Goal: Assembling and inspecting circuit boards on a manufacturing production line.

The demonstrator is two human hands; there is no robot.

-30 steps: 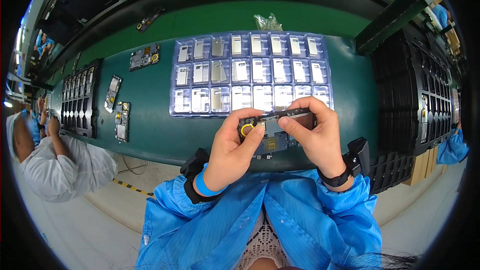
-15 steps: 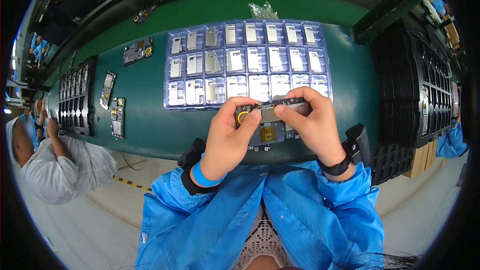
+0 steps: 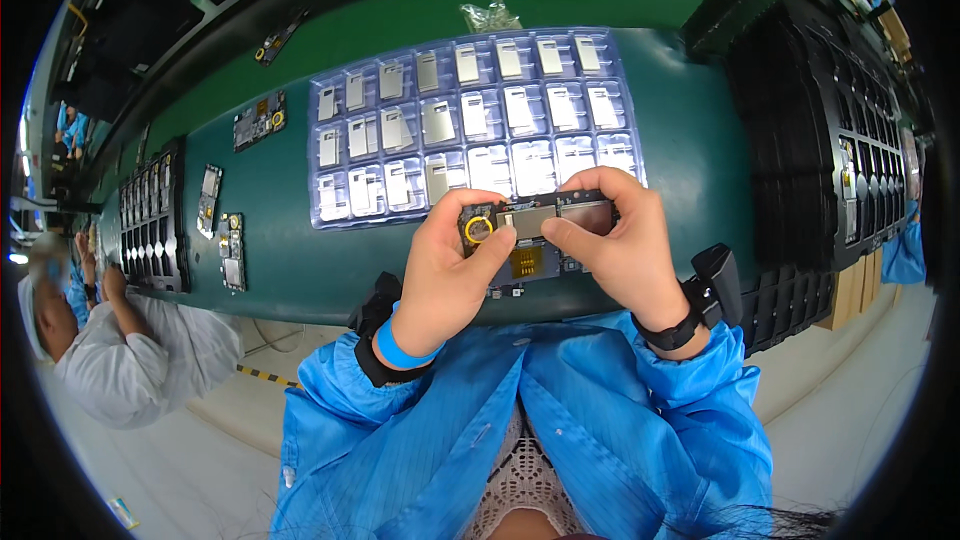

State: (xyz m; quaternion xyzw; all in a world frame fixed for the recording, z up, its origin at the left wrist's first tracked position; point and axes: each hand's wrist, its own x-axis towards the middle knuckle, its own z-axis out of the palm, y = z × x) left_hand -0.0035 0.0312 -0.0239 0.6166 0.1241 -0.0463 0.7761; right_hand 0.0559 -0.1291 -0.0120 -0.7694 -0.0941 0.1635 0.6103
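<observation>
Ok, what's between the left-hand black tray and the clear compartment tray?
Two loose circuit boards close together, plus a third board farther back, all on the green worktop. Shows in the head view.

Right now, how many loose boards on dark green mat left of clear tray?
3: far board nearest clear tray; middle board and near board by left black tray.

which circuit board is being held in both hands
The circuit board between the left hand and the right hand; other boards clearly in view lie on the green bench or sit in black trays.
</observation>
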